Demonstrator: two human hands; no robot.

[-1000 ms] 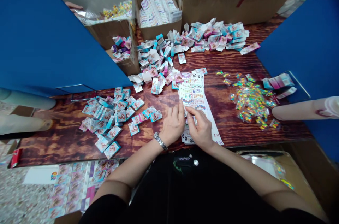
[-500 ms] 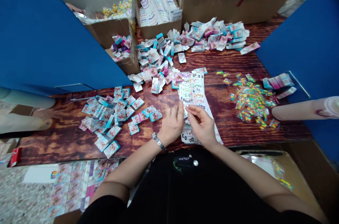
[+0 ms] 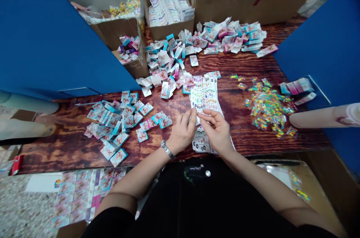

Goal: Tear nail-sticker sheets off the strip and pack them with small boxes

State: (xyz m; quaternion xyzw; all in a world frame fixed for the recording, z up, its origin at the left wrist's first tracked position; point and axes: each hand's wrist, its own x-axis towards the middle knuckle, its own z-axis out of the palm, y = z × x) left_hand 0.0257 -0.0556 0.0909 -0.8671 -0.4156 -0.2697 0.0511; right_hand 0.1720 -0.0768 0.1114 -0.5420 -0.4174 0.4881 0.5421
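Because the right hand point(image 3: 218, 131) covers them, printed sheets point(image 3: 204, 94) show only partly

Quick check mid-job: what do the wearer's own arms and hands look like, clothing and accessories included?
Short black fabric sleeves leave the forearms bare. The bare left hand has a silver-coloured metal link band at its wrist, watch or bracelet unclear. The right hand is also gloveless, its wrist showing no band.
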